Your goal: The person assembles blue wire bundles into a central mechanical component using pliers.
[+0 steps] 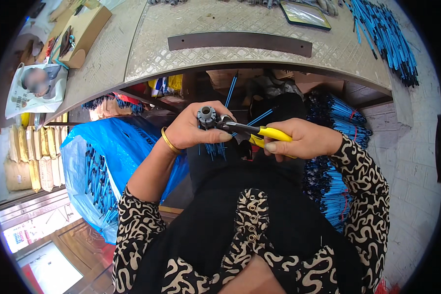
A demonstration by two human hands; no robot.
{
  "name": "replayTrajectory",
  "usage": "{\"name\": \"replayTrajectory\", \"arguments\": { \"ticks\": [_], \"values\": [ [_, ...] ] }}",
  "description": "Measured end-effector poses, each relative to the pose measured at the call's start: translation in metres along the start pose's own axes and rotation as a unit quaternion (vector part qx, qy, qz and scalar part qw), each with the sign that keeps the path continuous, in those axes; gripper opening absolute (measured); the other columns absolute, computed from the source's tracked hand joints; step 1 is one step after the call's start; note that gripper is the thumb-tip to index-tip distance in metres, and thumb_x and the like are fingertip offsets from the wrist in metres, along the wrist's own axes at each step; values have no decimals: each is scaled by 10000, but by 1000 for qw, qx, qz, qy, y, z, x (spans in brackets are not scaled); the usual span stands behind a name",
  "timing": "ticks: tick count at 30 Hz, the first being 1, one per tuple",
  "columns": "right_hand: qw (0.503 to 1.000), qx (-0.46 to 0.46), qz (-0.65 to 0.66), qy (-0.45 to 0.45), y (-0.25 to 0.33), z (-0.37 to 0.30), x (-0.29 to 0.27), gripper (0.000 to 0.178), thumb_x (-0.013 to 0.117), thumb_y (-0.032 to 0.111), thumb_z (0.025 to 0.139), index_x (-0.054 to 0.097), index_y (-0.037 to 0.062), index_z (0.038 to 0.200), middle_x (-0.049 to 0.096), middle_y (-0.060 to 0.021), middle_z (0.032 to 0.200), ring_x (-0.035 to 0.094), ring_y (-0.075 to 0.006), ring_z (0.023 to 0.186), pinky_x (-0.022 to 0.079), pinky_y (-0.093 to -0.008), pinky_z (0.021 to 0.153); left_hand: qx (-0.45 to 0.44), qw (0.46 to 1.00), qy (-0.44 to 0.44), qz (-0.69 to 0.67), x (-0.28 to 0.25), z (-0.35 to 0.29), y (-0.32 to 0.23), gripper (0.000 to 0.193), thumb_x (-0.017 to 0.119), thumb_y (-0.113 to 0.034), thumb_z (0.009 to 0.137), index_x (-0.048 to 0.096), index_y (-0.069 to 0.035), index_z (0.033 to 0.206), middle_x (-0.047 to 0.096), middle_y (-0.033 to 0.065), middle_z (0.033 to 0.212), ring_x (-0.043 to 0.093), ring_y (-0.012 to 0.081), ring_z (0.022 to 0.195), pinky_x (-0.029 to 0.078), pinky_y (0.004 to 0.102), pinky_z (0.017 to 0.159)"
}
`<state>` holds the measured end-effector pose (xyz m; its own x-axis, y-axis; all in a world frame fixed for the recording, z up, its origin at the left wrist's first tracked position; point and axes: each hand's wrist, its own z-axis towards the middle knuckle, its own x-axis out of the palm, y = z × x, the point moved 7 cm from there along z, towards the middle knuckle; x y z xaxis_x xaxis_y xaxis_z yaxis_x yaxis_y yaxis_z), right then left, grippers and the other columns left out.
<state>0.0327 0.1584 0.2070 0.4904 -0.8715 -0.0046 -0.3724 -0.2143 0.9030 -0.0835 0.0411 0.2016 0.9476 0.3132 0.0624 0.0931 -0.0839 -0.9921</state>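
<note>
My left hand point(188, 126) is closed around a grey, round, ribbed hub point(207, 113) with a hole through its middle, held above my lap. Yellow-handled pliers point(275, 134) are gripped in my right hand point(306, 139). Their dark jaws reach left to the small dark parts beside the hub, near my left thumb; what exactly they pinch is hidden. Thin blue rods point(213, 151) show below my left hand. Other blue rods point(260, 117) stick out beyond the hands; whether they join the hub I cannot tell.
Ahead stands a worktable point(147, 59) with a dark metal strip point(240, 43) and a bundle of blue rods point(384, 41). A blue plastic bag point(127, 142) of rods lies left. More bundled rods point(335, 186) are stacked right. A cardboard box point(90, 34) sits far left.
</note>
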Motion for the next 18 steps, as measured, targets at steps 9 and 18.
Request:
{"name": "replayTrajectory", "arguments": {
  "ticks": [9, 18],
  "values": [
    [998, 61, 29, -7, 6, -6, 4, 337, 508, 345, 898, 514, 29, 1013, 564, -28, 740, 551, -87, 609, 460, -224, 553, -11, 999, -21, 36, -2, -3, 7, 271, 753, -130, 638, 553, -33, 792, 555, 61, 790, 506, 142, 736, 403, 268, 659],
    [991, 110, -68, -38, 22, -4, -4, 288, 501, 306, 909, 516, 24, 967, 542, -19, 664, 533, -74, 576, 446, -224, 516, -9, 998, -54, 36, -9, -1, 10, 251, 743, -109, 654, 528, -45, 765, 557, 69, 785, 506, 137, 734, 402, 259, 655]
  ]
}}
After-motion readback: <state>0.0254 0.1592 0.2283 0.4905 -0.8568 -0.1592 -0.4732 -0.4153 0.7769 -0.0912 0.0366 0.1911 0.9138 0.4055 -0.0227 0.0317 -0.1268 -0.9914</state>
